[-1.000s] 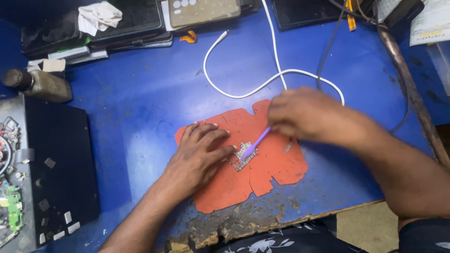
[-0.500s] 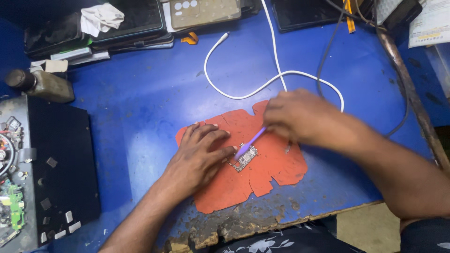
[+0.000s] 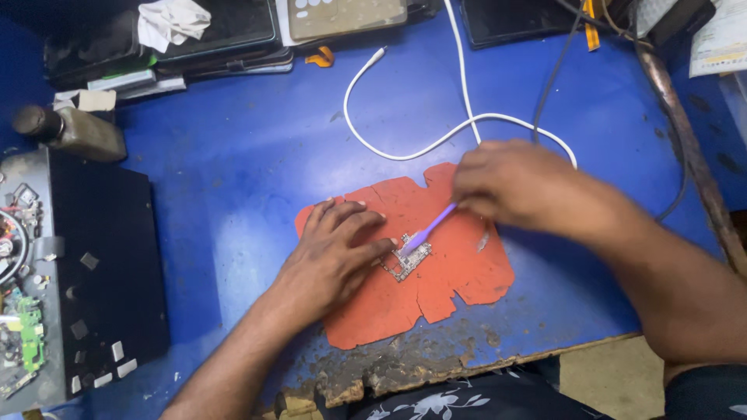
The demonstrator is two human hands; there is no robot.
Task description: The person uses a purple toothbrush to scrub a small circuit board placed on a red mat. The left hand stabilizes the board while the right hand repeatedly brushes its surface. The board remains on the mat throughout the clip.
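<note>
1. The left hand point(image 3: 331, 253) lies flat, palm down, on the orange mat point(image 3: 451, 284). Its fingers are only a little spread and point to the right.
2. The fingertips of this hand press on the left edge of the board point(image 3: 405, 263), a small circuit board near the middle of the mat. The hand does not wrap around anything; it only pins the board down.
3. The right hand point(image 3: 521, 187) is above the upper right part of the mat. Its fingers are curled together and pinched on the upper end of the brush point(image 3: 432, 228), a thin purple brush.
4. The long axis of the brush runs diagonally, from upper right at the hand to lower left. Its head points down-left and touches the top of the board, just beside the left fingertips.
5. The board is a small piece, and its longer side also goes diagonally, from lower left to upper right. It lies flat on the mat.
6. The two hands are near each other but do not touch; the board and brush are between them.
7. The mat lies on the blue table point(image 3: 233, 179), close to the worn front edge. A white cable point(image 3: 405, 155) curls on the table behind the mat and passes behind the right hand.
</note>
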